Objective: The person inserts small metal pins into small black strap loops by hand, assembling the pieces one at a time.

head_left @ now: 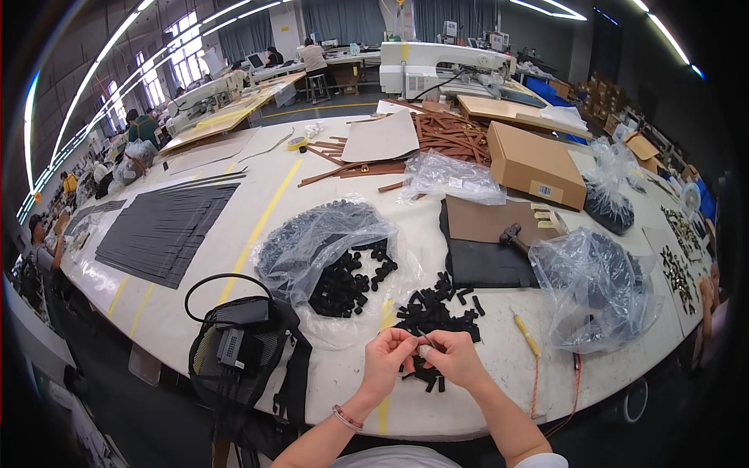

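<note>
A small black strip piece (422, 340) is pinched between the left hand (388, 355) and right hand (454, 359), held together just above the loose black pieces (433, 308) at the bench (328, 195) edge, and is best gripped near its ends.

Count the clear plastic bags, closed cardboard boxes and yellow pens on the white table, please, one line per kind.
Clear plastic bags: 4, one by the pile of black pieces, one near the brown strips, one at the right edge, one far right
Cardboard box: 1
Yellow pen: 1
Total: 6
</note>
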A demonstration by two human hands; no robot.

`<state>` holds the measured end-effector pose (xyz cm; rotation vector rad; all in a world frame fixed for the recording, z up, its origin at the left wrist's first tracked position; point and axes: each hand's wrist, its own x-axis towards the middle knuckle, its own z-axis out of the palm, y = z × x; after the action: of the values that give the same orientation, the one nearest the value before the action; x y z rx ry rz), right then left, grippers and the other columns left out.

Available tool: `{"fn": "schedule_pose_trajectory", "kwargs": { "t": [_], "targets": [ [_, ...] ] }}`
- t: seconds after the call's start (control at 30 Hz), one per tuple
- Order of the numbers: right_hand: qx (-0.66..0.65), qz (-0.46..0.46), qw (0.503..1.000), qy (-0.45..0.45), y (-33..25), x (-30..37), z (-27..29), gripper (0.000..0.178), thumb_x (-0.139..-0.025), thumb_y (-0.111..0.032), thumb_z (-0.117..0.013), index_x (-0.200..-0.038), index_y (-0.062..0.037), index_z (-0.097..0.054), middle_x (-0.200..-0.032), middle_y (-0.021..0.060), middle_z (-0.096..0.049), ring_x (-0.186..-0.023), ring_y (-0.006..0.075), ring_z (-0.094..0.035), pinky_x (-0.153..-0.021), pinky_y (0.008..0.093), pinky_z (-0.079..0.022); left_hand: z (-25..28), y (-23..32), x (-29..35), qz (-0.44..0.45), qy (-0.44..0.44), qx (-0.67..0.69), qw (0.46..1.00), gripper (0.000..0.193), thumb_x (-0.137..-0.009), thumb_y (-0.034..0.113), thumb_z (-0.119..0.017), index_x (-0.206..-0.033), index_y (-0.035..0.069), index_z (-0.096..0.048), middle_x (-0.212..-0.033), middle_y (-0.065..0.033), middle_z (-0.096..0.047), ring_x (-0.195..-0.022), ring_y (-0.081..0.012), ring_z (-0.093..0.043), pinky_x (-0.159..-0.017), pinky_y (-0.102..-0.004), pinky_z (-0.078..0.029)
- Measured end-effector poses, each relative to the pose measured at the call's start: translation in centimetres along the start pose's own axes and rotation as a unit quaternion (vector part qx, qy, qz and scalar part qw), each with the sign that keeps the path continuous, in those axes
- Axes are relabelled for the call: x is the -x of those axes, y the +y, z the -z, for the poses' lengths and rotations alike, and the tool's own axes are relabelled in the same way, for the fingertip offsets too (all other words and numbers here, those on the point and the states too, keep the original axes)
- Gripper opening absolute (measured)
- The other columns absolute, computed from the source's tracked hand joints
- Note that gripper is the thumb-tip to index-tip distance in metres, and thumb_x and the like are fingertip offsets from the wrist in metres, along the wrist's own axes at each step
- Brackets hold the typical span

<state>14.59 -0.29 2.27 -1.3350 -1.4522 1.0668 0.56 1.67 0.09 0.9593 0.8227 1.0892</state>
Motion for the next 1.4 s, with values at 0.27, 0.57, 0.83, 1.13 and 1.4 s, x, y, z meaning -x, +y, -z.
{"fn": "schedule_pose_trajectory", "kwargs": {
  "t": [0.27, 0.57, 0.83, 1.13, 1.4],
  "targets": [
    [0.135, 0.068, 0.988, 0.0, -0.3, -0.1, 0.1, 0.014, -0.073, -0.002, -0.054, -0.083, 0.0045, -0.059, -0.056, 0.0056, -0.056, -0.047, 0.0053, -0.049, -0.045, 0.0213, -0.041, -0.4, 0.0, 0.3, -0.01, 0.003, 0.001, 1.0, 0.007, -0.081, 0.005, -0.053, -0.082, -0.002, -0.052, -0.069, -0.0062, -0.057, -0.047, -0.0079, -0.049, -0.045, -0.0187, -0.041],
    [0.161, 0.1, 0.979, 0.069, -0.8, 0.1, -0.7, 0.013, -0.069, -0.004, -0.054, -0.081, 0.0021, -0.056, -0.063, 0.0134, -0.057, -0.054, 0.0244, -0.057, -0.051, 0.0319, -0.044, -0.2, -1.1, 1.1, -0.213, 0.048, -0.272, 0.937, 0.006, -0.08, 0.006, -0.055, -0.078, 0.0, -0.055, -0.061, -0.002, -0.056, -0.048, -0.0045, -0.049, -0.043, -0.0178, -0.04],
    [0.268, 0.326, 0.897, 0.129, -0.4, 0.9, -1.1, 0.016, -0.062, 0.0, -0.055, -0.077, -0.0039, -0.054, -0.063, 0.0087, -0.056, -0.054, 0.0214, -0.057, -0.044, 0.0291, -0.044, 0.0, 0.7, 1.1, 0.057, -0.052, 0.135, 0.988, 0.007, -0.081, 0.007, -0.051, -0.077, 0.001, -0.052, -0.058, -0.0048, -0.053, -0.042, -0.0085, -0.046, -0.039, -0.02, -0.035],
    [0.08, 0.144, 0.983, 0.075, -1.1, 1.2, -0.8, 0.017, -0.062, 0.002, -0.053, -0.078, 0.0005, -0.055, -0.064, 0.0087, -0.055, -0.049, 0.0146, -0.052, -0.043, 0.0246, -0.04, 0.0, 0.3, 1.4, 0.099, -0.095, 0.148, 0.979, 0.004, -0.079, 0.005, -0.053, -0.081, 0.001, -0.051, -0.062, -0.0029, -0.053, -0.043, -0.0057, -0.045, -0.039, -0.0177, -0.034],
    [0.086, 0.047, 0.995, -0.022, -1.3, 1.2, 0.7, 0.017, -0.063, -0.001, -0.054, -0.079, 0.0021, -0.056, -0.063, 0.0079, -0.053, -0.047, 0.008, -0.044, -0.044, 0.0218, -0.036, -0.2, 0.4, 2.3, -0.029, -0.074, -0.101, 0.992, 0.003, -0.079, -0.002, -0.052, -0.081, -0.003, -0.051, -0.066, -0.0033, -0.055, -0.05, -0.0049, -0.051, -0.045, -0.0178, -0.042]
  ]
}}
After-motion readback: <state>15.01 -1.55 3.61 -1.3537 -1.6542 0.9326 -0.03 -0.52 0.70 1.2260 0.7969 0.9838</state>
